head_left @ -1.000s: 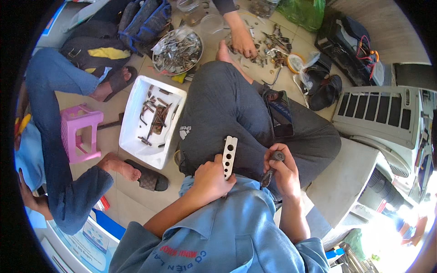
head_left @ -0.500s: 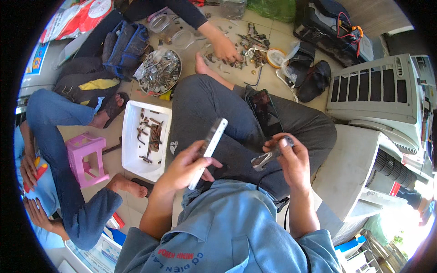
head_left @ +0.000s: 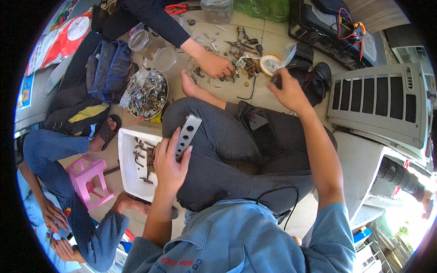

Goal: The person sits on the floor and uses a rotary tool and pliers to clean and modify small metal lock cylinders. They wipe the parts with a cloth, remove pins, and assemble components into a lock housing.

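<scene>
My left hand point(head_left: 169, 166) is closed round a flaring bar point(head_left: 188, 132), a flat silver metal bar with a row of round holes of graded size; it is tilted above my left thigh. My right hand point(head_left: 291, 93) is stretched forward over the floor beyond my right knee, its fingers closed on a small dark object point(head_left: 276, 82) whose kind does not show. Close to those fingers are a white-and-yellow ring point(head_left: 270, 64) and a clear plastic bag point(head_left: 288, 54). A phone point(head_left: 260, 129) with a dark screen lies on my lap.
Another person's hand point(head_left: 216, 65) touches the scattered metal fittings point(head_left: 246, 48). A bowl of screws point(head_left: 148, 93) and a white tray point(head_left: 129, 175) of copper pieces stand left. A pink stool point(head_left: 88, 175) and another seated person are farther left; an air-conditioner unit point(head_left: 378, 93) stands right.
My right hand has gone from above my lap forward to the floor by the ring, with the dark object. My left hand has shifted left and turned the bar so its holes show.
</scene>
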Motion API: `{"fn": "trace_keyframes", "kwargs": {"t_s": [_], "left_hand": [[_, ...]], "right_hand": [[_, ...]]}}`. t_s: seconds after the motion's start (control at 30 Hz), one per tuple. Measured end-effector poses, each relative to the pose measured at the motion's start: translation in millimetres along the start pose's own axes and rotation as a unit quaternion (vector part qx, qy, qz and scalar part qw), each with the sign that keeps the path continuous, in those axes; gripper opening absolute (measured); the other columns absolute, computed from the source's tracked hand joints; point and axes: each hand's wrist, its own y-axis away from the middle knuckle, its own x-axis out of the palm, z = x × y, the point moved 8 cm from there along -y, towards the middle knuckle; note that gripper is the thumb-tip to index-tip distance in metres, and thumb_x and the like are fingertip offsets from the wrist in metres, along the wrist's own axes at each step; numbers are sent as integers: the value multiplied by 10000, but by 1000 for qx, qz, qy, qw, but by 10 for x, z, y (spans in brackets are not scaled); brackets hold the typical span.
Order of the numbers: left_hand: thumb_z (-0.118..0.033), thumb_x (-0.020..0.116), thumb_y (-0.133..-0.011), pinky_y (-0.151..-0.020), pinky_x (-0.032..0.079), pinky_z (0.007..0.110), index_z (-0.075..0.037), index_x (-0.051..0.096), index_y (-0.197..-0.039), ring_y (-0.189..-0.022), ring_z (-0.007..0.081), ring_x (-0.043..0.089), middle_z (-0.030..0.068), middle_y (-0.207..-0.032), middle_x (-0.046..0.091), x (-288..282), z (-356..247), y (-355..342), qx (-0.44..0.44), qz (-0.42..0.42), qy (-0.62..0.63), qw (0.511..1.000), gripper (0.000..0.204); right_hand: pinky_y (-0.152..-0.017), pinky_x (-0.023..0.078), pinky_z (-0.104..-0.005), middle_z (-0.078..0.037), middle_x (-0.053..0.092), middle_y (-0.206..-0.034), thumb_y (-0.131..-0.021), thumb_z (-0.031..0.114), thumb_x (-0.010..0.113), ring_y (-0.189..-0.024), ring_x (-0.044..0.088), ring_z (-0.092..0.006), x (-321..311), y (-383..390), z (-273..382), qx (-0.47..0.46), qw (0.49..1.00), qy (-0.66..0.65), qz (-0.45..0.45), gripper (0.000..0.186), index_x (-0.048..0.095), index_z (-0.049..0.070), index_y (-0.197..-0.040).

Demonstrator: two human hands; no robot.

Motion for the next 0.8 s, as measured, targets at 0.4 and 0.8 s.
{"fn": "trace_keyframes", "kwargs": {"t_s": [0.4, 0.8], "left_hand": [[-297, 743, -858, -1153, 320, 601, -73, 533, -1466, -1386, 503, 405, 255, -1557, 429, 255, -240, -216, 36, -114, -72, 990, 681], [-238, 719, -861, -1154, 322, 598, -28, 559, -1400, -1363, 499, 430, 256, -1512, 493, 257, -216, -299, 41, -143, -42, 988, 600]], "right_hand": [[-890, 575, -467, -155, 691, -1100, -851, 288, 807, -1041, 685, -363, 633, -212, -48, -37, 980, 193, 10, 332, 742, 77, -1099], [-689, 530, -291, -85, 734, -822, -939, 169, 754, -705, 650, -117, 161, -418, -480, 66, 962, -146, -222, 190, 730, -12, -989]]}}
